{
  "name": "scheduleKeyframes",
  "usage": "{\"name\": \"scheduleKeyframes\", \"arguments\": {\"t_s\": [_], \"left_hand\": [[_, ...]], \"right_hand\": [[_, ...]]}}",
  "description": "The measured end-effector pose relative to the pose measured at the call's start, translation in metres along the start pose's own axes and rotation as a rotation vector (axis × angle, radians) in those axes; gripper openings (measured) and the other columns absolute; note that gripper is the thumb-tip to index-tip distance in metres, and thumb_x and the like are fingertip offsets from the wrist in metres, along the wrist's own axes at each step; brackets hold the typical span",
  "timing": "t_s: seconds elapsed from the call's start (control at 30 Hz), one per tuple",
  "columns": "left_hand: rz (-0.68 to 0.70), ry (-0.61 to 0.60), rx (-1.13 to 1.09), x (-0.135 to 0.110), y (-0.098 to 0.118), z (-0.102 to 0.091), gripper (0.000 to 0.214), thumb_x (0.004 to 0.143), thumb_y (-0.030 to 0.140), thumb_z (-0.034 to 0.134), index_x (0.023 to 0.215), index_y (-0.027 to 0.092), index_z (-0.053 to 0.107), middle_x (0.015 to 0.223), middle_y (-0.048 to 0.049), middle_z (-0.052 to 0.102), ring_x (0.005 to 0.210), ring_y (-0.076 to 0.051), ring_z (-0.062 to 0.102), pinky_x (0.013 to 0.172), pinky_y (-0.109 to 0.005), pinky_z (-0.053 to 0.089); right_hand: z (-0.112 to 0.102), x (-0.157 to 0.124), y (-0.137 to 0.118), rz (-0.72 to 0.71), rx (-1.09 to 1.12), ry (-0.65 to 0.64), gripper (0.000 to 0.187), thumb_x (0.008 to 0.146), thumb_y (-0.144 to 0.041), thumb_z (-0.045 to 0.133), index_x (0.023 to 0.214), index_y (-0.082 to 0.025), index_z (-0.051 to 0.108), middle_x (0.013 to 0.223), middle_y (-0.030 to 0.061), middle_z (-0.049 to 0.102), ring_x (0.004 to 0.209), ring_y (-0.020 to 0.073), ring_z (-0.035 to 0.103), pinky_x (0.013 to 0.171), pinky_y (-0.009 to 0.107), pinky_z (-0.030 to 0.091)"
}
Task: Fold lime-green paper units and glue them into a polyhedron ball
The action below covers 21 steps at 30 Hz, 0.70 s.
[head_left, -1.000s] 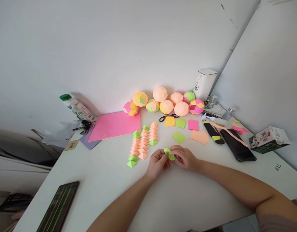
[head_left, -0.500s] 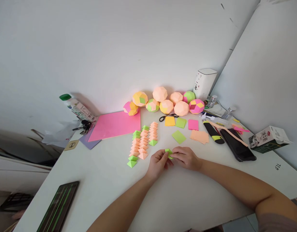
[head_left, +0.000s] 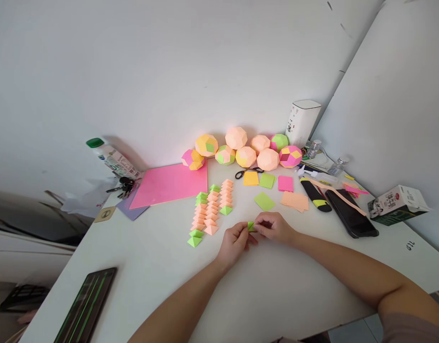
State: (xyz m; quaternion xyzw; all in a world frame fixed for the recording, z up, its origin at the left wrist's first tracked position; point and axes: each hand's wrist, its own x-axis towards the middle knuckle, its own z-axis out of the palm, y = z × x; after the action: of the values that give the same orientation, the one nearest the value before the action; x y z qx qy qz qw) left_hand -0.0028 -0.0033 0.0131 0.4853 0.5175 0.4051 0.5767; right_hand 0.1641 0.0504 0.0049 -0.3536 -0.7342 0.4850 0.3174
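Note:
A small piece of folded green paper is held above the white table, between my two hands. My left hand pinches its left side, fingers closed. From the right, my right hand grips its other edge between thumb and fingertips; the fingers hide much of the paper. Left of my hands stand rows of folded peach paper units with several green folded units at their ends. Just beyond my hands lies a flat green paper square, with a fanned stack of peach paper to its right.
Several faceted paper balls line the wall behind black scissors and small paper stacks. A pink sheet and a bottle are at left. A utility knife, phone and carton stand right.
The green paper has been turned and shows smaller between my fingers. My right hand's fingers have shifted slightly along its edge; the left hand has barely moved.

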Motion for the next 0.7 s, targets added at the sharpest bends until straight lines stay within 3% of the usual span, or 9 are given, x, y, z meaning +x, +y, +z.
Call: {"name": "scheduleKeyframes", "arguments": {"t_s": [0.2,0.7], "left_hand": [[0.015,-0.04,0.011,-0.0003,-0.0005,-0.0002,0.028,0.082,0.036,0.051,0.096,0.015,0.063,0.08,-0.0077,0.071,0.065,-0.016,0.064,0.05,-0.022,0.044],[0.023,-0.086,-0.034,-0.0005,-0.0001,-0.0017,0.032,0.081,0.042,0.053,0.096,0.016,0.062,0.091,-0.0092,0.071,0.065,-0.015,0.063,0.052,-0.023,0.043]], "right_hand": [[-0.0002,0.0003,0.0031,0.147,0.125,-0.028,0.023,0.079,-0.04,0.061,0.073,-0.018,0.059,0.058,-0.0018,0.054,0.049,0.011,0.05,0.047,0.024,0.039],[-0.0005,0.0018,0.0001,0.217,0.209,-0.021,0.028,0.074,-0.042,0.067,0.075,-0.018,0.054,0.063,-0.0017,0.057,0.052,0.0104,0.052,0.05,0.024,0.041]]}}
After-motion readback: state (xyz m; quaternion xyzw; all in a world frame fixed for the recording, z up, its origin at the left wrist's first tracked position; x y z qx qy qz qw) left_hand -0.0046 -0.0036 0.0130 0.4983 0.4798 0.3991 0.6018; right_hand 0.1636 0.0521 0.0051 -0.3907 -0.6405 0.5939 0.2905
